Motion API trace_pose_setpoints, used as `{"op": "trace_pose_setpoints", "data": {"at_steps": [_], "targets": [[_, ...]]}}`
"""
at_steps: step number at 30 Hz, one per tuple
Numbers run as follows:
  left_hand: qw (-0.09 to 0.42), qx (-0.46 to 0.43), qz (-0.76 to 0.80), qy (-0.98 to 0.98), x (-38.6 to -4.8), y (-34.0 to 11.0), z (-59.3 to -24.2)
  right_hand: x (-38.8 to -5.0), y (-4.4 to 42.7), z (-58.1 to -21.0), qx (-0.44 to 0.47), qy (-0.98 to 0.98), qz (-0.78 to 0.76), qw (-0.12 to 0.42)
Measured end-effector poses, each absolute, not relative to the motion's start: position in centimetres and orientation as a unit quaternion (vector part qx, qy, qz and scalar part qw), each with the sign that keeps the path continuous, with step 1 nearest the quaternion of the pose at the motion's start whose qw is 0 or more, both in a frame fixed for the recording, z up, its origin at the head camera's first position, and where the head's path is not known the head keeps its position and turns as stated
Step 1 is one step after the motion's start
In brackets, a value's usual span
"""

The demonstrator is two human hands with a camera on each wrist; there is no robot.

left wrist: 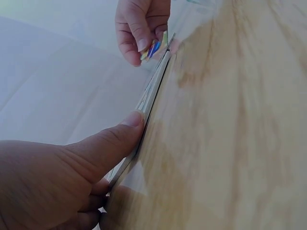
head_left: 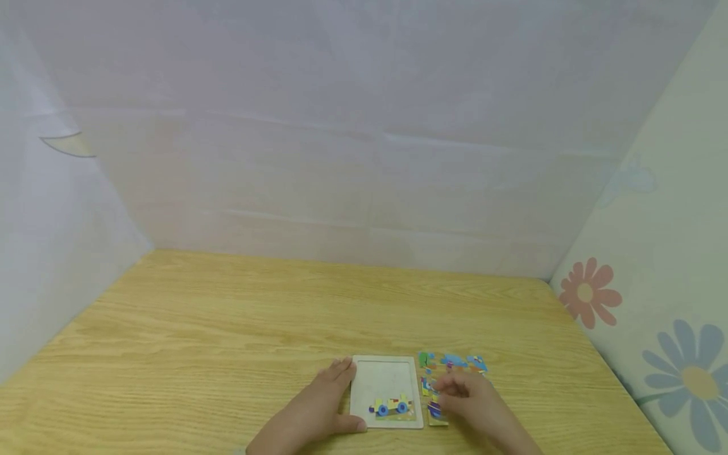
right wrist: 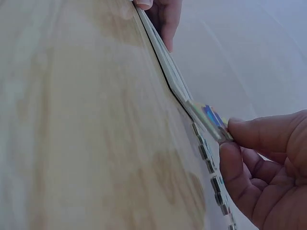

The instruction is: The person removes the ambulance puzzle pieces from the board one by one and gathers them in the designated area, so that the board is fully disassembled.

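A white puzzle tray (head_left: 387, 379) lies on the table, with joined puzzle pieces (head_left: 392, 407) showing a yellow vehicle with blue wheels along its near side. My left hand (head_left: 321, 404) holds the tray at its left side, thumb at the near left corner and fingers along the left edge. To the right of the tray, my right hand (head_left: 469, 401) pinches a puzzle piece (head_left: 436, 414) between thumb and fingers. In the right wrist view this colourful piece (right wrist: 211, 120) is tilted up beside the tray's corner. Part of it is hidden by my fingers.
Several loose puzzle pieces (head_left: 452, 361) lie right of the tray, some covered by my right hand. The wooden table (head_left: 227, 328) is bounded by a pale back wall (head_left: 364, 189) and side walls, the right one (head_left: 671, 265) printed with flowers.
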State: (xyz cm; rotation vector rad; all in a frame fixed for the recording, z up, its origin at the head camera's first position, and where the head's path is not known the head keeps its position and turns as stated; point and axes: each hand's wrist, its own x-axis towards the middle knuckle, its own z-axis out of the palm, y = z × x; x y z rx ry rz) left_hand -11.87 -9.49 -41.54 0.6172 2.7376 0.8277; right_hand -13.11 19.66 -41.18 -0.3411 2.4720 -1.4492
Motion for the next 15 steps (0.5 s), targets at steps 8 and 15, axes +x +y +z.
{"op": "trace_pose_setpoints", "data": {"at_steps": [8, 15], "targets": [[0.107, 0.206, 0.278, 0.932, -11.93, -9.39, -41.64, -13.10, 19.77, -41.41, -0.117, 0.849, -0.498, 0.134], [0.111, 0.204, 0.279, 0.932, -11.85, -9.37, -41.60, -13.05, 19.60, -41.79, -0.131, 0.858, -0.483, 0.114]]}}
